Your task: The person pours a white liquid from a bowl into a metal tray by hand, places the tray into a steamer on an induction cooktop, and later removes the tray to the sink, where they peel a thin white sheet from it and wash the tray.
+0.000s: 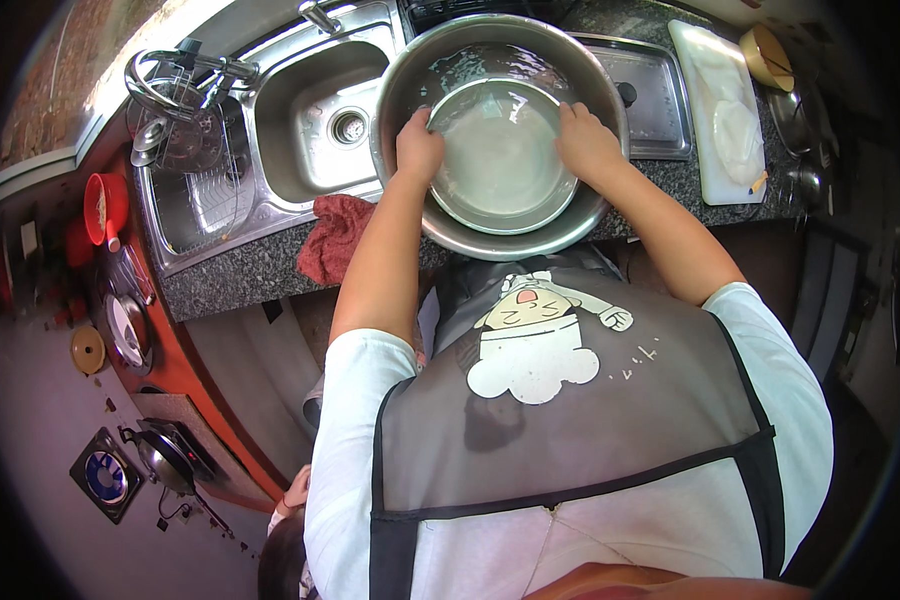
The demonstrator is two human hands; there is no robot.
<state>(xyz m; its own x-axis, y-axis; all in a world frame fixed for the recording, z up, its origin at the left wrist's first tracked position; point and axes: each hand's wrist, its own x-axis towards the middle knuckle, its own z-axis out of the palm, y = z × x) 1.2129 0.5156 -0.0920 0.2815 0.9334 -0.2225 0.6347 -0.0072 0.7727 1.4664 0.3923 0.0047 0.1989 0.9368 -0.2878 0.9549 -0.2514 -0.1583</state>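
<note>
A smaller metal bowl with cloudy liquid sits inside a large stainless-steel basin. Water shows in the basin around the bowl's far side. On the bowl's left rim, my left hand grips the edge with its fingers curled over. My right hand grips the rim on the opposite side. The basin rests at the counter's front edge, close to my apron. Whether the bowl touches the basin floor cannot be seen.
Left of the basin is a double sink with a faucet; a red cloth hangs over the counter edge. To the right are a metal tray and a white cutting board. Another person's hand appears at lower left.
</note>
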